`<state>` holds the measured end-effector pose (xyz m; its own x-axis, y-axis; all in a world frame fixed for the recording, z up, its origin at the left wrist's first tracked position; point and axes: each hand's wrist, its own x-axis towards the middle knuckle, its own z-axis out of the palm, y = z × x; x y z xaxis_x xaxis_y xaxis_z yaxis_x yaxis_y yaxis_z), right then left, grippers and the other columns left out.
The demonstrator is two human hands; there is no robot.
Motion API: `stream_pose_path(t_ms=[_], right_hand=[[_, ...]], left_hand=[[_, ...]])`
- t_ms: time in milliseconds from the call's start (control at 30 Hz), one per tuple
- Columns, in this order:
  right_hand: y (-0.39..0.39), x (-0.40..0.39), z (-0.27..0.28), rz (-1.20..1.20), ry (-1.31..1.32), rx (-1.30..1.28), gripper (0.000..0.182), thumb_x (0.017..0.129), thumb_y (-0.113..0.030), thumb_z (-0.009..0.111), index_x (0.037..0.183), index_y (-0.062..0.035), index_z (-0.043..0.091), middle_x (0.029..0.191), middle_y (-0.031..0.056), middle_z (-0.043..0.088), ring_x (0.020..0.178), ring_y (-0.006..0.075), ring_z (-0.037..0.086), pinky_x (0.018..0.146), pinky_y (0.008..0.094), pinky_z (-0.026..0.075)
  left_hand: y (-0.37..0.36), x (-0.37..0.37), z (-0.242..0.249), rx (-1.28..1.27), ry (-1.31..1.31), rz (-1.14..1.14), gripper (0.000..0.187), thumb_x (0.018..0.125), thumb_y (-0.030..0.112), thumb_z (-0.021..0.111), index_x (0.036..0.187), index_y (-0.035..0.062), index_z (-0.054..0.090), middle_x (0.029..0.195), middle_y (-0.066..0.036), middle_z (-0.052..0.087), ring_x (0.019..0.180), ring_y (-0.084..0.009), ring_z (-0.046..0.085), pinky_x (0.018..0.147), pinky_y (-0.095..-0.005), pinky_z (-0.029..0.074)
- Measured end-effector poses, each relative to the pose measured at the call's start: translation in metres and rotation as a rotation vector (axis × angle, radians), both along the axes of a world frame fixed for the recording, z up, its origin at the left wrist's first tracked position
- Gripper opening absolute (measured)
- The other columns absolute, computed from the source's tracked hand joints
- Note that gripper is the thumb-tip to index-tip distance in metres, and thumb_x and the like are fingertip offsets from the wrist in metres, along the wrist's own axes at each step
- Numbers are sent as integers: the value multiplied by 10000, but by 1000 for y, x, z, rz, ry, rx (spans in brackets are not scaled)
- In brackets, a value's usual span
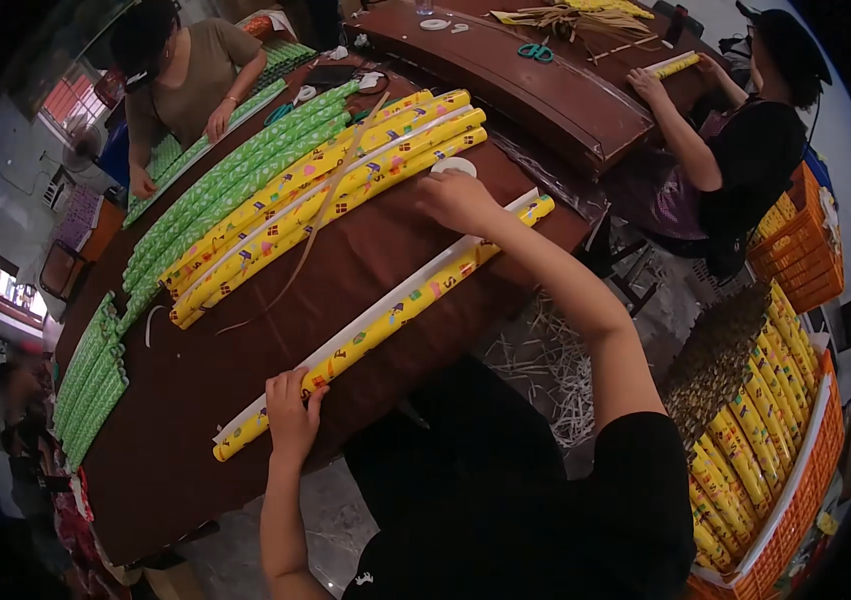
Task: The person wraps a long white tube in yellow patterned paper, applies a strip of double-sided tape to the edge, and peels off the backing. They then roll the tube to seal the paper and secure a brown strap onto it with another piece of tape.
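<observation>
A yellow patterned roll of wrapping paper lies slantwise on the table before me, a white edge showing along its far side. My left hand grips it near its lower left end, thumb on the near side and fingers over the top. Beyond the roll's upper right end, my right hand rests with bent fingers beside a white roll of tape, covering part of it. What those fingertips pinch, if anything, is hidden.
More yellow rolls and green rolls lie beyond, under a thin brown strip. Co-workers handle rolls at left and right. Teal scissors lie on the far table. An orange basket of yellow rolls stands at right; paper shreds litter the floor.
</observation>
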<state>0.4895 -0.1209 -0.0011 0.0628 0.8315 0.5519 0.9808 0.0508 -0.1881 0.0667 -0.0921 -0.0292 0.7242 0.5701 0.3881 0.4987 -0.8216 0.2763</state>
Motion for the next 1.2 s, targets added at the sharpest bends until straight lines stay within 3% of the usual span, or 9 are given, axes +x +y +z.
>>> stream_pose_path(t_ms=[200,367,533,600,667,833,1000,1033,1200], right_hand=[[-18,-85,15,566,313,-112,233,837,-263,692,938,-57,650,876,133,643,856,324,628,747,412,512],[-80,-274,-25,1534,1234,-1193,301,983,-270,591,1177,-39,579,1031,33,619,971,108,559,857,296,471],[-122,-430,-97,763,2253,-1939,544,872,-393,728,1253,-124,448,1145,22,527,1002,122,546,896,296,506],[-128,-460,-103,584,2221,-2082,490,858,-395,741,1169,-124,475,1176,35,519,1031,125,550,883,303,531],[-139,-472,-111,668,2241,-1780,530,872,-398,724,1246,-125,465,1235,36,510,1099,138,531,931,326,502],[-143,-469,-75,448,2068,-1800,663,913,-453,648,1421,-122,378,1343,37,490,1242,179,467,1072,380,378],[-161,-475,-89,480,2362,-1994,609,884,-625,572,1195,-102,556,971,-2,596,821,138,540,749,285,424],[-156,-466,-98,741,2380,-2103,564,893,-621,564,1143,-116,579,909,-22,588,774,128,523,714,274,412],[-163,-465,-89,445,2212,-1957,627,893,-619,566,1240,-98,530,1038,-1,571,877,139,514,797,294,398]], left_hand=[[4,0,0,-27,27,-4,339,804,179,742,1072,29,597,1001,-124,571,941,-332,519,820,-415,443],[5,1,9,-147,23,12,333,803,212,740,1049,33,606,977,-127,567,940,-337,516,833,-422,441],[10,-1,13,-243,21,-6,348,809,230,754,1049,17,621,979,-122,577,941,-324,523,834,-401,448],[15,-4,9,-259,29,-23,355,804,241,760,1051,21,632,973,-123,585,929,-326,526,834,-404,452],[18,-4,9,-266,36,-44,360,819,271,740,1059,24,635,978,-124,585,935,-329,527,844,-407,455],[22,-8,-6,-279,-8,-44,355,821,304,727,1039,43,628,973,-114,556,942,-311,511,845,-408,455],[21,-9,-16,-235,-32,-38,390,818,327,733,1057,40,619,968,-92,539,930,-282,494,830,-377,457],[20,-8,-15,-237,-36,-33,396,813,328,736,1057,40,620,973,-88,540,930,-277,493,831,-373,456],[17,-5,-16,-293,-39,17,399,779,338,757,1008,36,631,1006,-93,557,992,-289,498,862,-411,454]])
